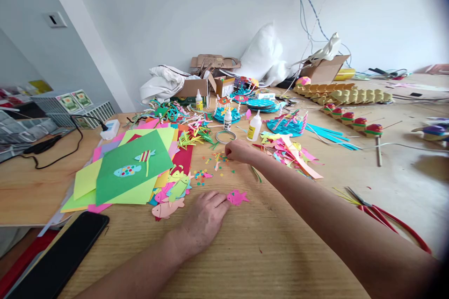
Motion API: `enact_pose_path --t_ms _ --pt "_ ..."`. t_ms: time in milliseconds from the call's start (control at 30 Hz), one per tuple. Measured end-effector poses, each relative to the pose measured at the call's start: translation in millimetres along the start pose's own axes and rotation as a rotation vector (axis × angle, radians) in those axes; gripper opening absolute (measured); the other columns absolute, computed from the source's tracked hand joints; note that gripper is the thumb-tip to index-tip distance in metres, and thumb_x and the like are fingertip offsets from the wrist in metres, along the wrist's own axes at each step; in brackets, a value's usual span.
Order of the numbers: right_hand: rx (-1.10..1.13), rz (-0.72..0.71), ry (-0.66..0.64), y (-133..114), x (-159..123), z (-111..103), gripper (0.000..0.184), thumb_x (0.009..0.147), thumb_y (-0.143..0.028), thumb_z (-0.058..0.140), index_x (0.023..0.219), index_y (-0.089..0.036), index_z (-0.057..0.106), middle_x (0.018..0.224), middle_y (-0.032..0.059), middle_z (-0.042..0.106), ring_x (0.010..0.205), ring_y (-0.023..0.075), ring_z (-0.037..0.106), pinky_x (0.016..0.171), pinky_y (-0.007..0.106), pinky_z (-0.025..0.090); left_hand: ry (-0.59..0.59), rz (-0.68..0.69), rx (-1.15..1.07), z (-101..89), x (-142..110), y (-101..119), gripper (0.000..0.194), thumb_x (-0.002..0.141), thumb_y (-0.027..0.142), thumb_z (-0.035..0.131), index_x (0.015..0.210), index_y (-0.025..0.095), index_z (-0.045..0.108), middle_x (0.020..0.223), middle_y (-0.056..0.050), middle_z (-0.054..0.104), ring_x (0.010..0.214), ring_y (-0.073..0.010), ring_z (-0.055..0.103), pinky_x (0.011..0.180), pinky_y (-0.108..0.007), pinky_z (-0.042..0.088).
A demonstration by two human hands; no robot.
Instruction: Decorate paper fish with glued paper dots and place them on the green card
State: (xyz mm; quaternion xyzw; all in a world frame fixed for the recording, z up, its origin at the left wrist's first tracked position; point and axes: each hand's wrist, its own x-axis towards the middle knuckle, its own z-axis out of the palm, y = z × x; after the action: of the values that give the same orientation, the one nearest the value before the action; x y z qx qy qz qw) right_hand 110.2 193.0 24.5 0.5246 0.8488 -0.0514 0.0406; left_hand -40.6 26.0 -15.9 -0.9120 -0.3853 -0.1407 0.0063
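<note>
Phone (63,254) lies near left. Left hand (204,217) touches the pink fish (237,198), its long axis left-right; right hand (240,151) is farther. I can't tell either grip.

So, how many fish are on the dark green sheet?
2 on the green sheet: a striped fish, and a spotted fish to its left and nearer. None seem hidden.

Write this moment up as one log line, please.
left hand: fingertips at pink paper fish | right hand: at small paper bits | own grip: unclear, both hands | right side: scissors
</note>
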Motion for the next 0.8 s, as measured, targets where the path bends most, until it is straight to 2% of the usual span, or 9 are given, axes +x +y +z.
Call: enact_pose_path --t_ms 433,667,800 --pt "0.058 -0.128 0.047 -12 8 4 0.024 0.068 -0.019 0.05 0.087 -0.024 0.064 0.082 -0.0009 0.065 0.072 0.0122 0.056 0.053 0.018 0.032 -0.031 -0.014 -0.039 -5.1 1 1 0.03 0.081 0.01 0.04 0.108 0.019 0.047 0.104 -0.003 0.056 0.095 -0.0174 0.048 0.083 -0.034 0.042" --pt "-0.001 -0.171 0.015 -27 5 -4 0.024 0.067 -0.02 0.05 0.085 -0.024 0.065 0.083 0.0022 0.065 0.073 0.0154 0.058 0.051 0.02 0.033 -0.016 -0.014 -0.051 -1.8 0 0 0.031 0.08 0.009 0.04 0.109 0.019 0.047 0.104 -0.002 0.055 0.095 -0.018 0.048 0.083 -0.034 0.042" --pt "-0.045 -0.184 -0.009 -35 1 -10 0.025 0.068 -0.016 0.049 0.086 -0.021 0.066 0.087 0.0048 0.065 0.079 0.0167 0.058 0.058 0.021 0.037 -0.024 -0.026 -0.052 -1.9 1 1 0.03 0.079 0.01 0.042 0.108 0.019 0.047 0.104 -0.002 0.055 0.096 -0.0177 0.048 0.084 -0.034 0.041"
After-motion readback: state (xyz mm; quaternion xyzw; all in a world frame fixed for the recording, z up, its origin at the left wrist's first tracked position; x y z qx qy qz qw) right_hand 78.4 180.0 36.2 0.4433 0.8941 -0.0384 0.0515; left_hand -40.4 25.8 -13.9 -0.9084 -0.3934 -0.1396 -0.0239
